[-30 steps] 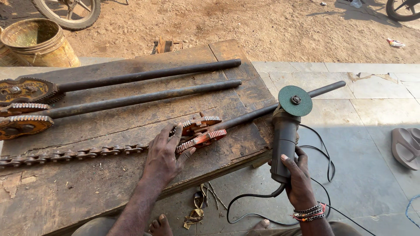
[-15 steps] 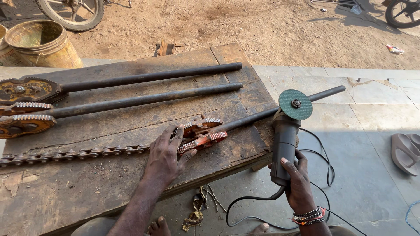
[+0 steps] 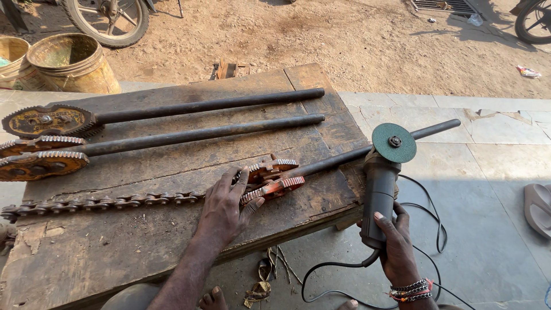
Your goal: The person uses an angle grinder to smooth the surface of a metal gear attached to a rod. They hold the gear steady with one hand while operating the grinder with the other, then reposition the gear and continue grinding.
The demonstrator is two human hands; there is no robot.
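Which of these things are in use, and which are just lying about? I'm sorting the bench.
In use: left hand pressing the chain wrench; its chain; right hand gripping the angle grinder.

Lying about: two other long-handled wrenches; buckets; sandal; wheel.

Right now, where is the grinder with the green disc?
In the head view, the angle grinder is right of centre, just off the wooden table's right edge, held by the right hand, its green disc over the chain wrench's handle.
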